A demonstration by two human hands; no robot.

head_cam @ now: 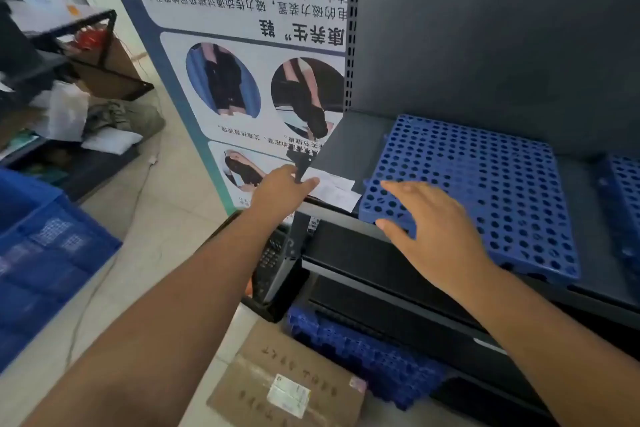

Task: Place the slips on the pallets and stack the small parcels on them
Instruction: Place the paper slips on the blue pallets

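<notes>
**A stockroom, told by its shelving and pallets**

Dark metal shelving (450, 45) with a slotted upright (352, 28) rises just beyond the left hand (284, 187). Its shelf (349, 149) carries a blue perforated pallet (485, 184) under the right hand (433, 229), with a second pallet (627, 191) farther to that hand's right. Paper slips (334, 187) lie on the shelf between the two hands. Below the right hand, on the tiled floor (166, 218), lie a labelled cardboard parcel (287, 381) and a third blue pallet (363, 357). Well to the left of the left hand stand a blue plastic crate (41, 246) and a low rack (86, 55) heaped with bags (a storeroom's clutter). A printed poster (242, 45), its text upside down, stands beyond the left hand.
</notes>
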